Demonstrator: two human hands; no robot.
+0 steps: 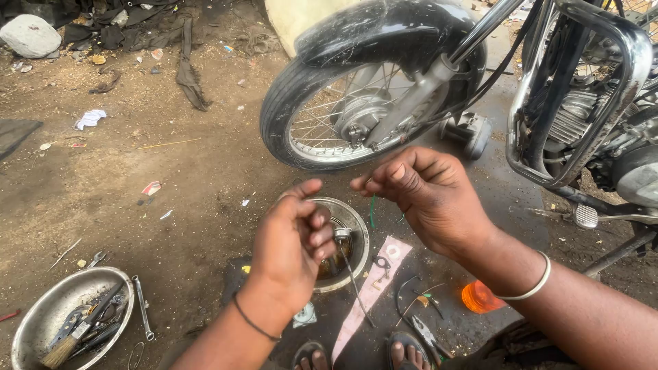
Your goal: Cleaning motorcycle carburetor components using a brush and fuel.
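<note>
Head view: a thin green wire [372, 211] hangs from the right hand [428, 199], pinched in its fingertips above a round metal headlight bowl [358, 233] on the dirt. The left hand [291, 250] is curled narrow beside it — whether it grips anything cannot be told — with a motorcycle wheel [343, 113] just beyond.

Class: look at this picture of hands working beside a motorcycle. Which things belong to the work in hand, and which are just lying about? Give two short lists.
In hand:
- left hand over the round metal headlamp bowl
- right hand pinching thin green wire

Lying about:
- metal basin with brush and tools
- spanner on the dirt
- orange lens
- white rock
- dark rags
</note>
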